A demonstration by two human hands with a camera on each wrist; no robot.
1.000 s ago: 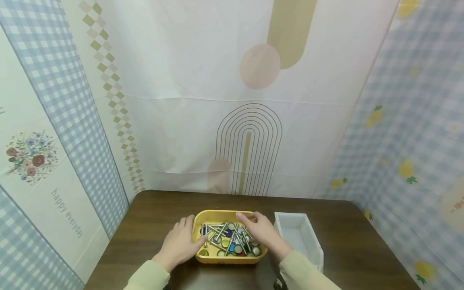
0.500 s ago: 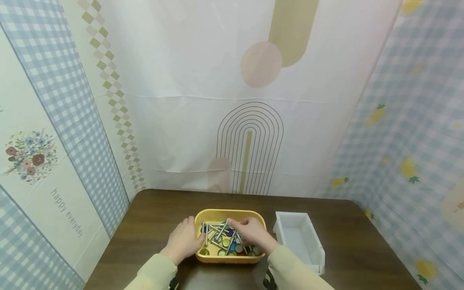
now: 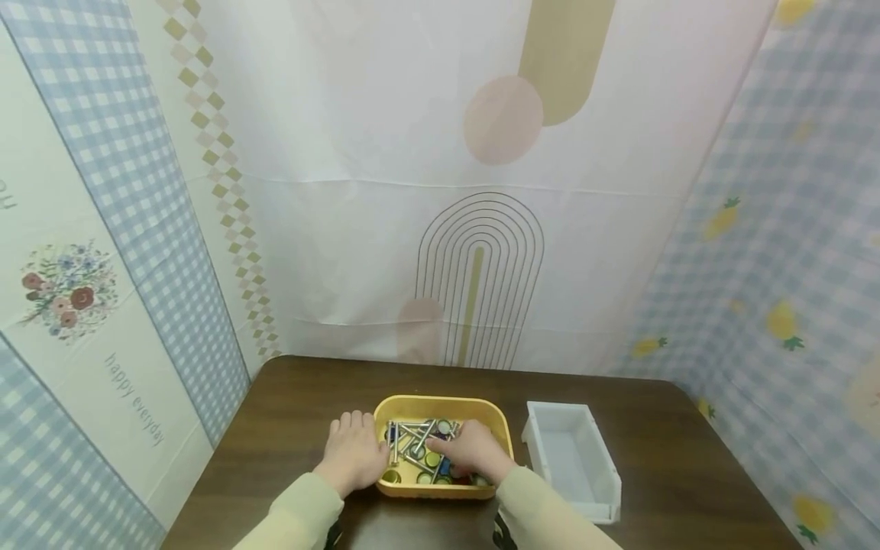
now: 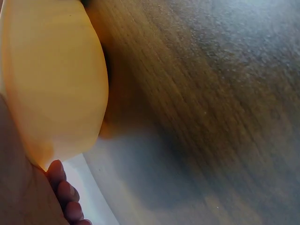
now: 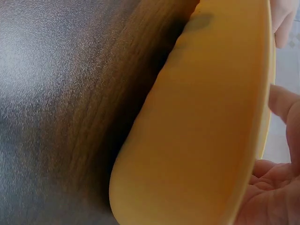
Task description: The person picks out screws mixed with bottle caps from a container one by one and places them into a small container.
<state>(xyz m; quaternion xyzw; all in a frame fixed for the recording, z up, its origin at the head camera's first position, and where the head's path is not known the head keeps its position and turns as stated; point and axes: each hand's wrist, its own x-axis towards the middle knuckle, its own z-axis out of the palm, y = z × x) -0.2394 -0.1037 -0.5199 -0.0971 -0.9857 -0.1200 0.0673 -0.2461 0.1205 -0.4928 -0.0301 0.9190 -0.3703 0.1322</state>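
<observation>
while my left hand (image 3: 354, 451) stays at the left edge of the yellow tray (image 3: 436, 494), my right hand (image 3: 477, 451) has come down into its right half. a second ago the right one hovered above the tray's far right corner, thumb and fingers apart; half a second ago it was lower and nearer the middle; now its fingers are down among the metal bolts (image 3: 424, 438) and bottle caps (image 3: 432, 459). several caps and bolts i could see on that side are now covered by it. whether my right grip is clamped on anything i cannot tell, as its fingertips are hidden. my left grip is loose, the fingers fairly straight along the outside and the thumb at the rim; earlier that thumb reached further inside. the bolts lie criss-crossed over the caps, mostly visible in the left half. the tray sits on the brown worktop (image 3: 660, 443), as before, with the white bin (image 3: 574, 454) just to its right, apart from it.
</observation>
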